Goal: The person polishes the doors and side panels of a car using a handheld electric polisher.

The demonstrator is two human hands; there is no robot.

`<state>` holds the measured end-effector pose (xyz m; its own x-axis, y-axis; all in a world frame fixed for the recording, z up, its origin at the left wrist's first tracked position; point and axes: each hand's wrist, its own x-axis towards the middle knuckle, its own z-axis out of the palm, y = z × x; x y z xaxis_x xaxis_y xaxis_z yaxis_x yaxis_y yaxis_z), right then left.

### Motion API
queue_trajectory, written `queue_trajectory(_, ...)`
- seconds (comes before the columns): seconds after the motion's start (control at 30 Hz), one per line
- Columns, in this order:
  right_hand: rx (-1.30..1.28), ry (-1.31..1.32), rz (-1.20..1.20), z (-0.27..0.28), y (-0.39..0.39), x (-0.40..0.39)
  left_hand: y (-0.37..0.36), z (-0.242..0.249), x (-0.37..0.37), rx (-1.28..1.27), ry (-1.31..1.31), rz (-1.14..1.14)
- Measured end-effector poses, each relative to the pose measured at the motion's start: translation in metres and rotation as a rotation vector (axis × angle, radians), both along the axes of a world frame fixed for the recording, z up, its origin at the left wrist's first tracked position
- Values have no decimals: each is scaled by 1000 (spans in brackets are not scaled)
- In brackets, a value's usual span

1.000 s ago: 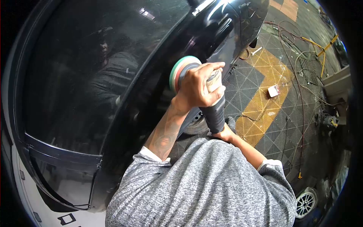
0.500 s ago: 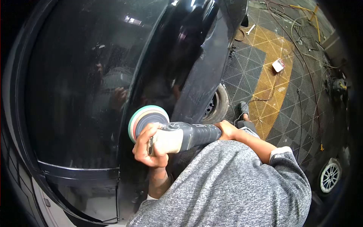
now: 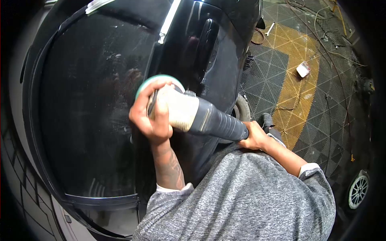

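Observation:
An electric polisher [image 3: 221, 120] with a dark body and a pale head lies across the black car panel [image 3: 88, 104] in front of me. Its round pad [image 3: 144, 84] has a green edge and rests at the ridge of the panel, partly covered by my fingers. My left hand [image 3: 148, 114] is wrapped around the polisher's head, just above the pad. Around the rear end of the handle my right hand [image 3: 254, 135] is closed. Whitish smears show on the black paint. The pad's working face is hidden.
A tyre [image 3: 242, 108] sits beside the car's edge. On the yellow and dark floor tiles [image 3: 297, 92] lie a small white container [image 3: 303, 70], a wrench [image 3: 270, 29] and several hoses. A loose wheel [image 3: 358, 191] stands at lower right.
Both hands have moved the polisher forward along the panel, up in the picture, and its handle now slants more. My view has shifted a little too.

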<state>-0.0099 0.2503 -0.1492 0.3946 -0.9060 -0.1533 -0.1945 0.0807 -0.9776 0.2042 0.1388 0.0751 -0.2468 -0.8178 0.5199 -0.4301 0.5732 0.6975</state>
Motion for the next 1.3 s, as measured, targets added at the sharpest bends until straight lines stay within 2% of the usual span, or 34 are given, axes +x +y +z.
queue_trajectory(0.07,134,-70,-22,7,-14,-4,-26,7,-18,55,-18,-80)
queue_trajectory(0.13,130,-88,-21,7,-23,-9,-37,9,-19,61,-98,-82)
queue_trajectory(0.2,87,-70,-19,0,-31,-13,-33,6,-18,7,-4,-126)
queue_trajectory(0.33,41,-48,33,-6,-42,-15,-35,-2,-17,-30,107,-42)
queue_trajectory(0.5,62,-183,-57,4,-65,-27,-78,18,-65,73,40,-46)
queue_trajectory(0.67,152,-166,10,7,-78,-42,-90,18,-74,99,34,-42)
queue_trajectory(0.8,86,-95,63,5,-64,-47,-45,6,-48,65,104,106)
queue_trajectory(0.87,50,-14,171,3,-55,-48,-17,-1,-28,5,38,122)
queue_trajectory(1.0,-52,156,235,9,-48,-51,34,-22,4,-70,174,197)
queue_trajectory(1.17,-47,222,159,15,-58,-67,18,-17,-8,-66,250,192)
queue_trajectory(1.3,-15,302,130,51,-99,-108,-36,-19,-37,-155,247,170)
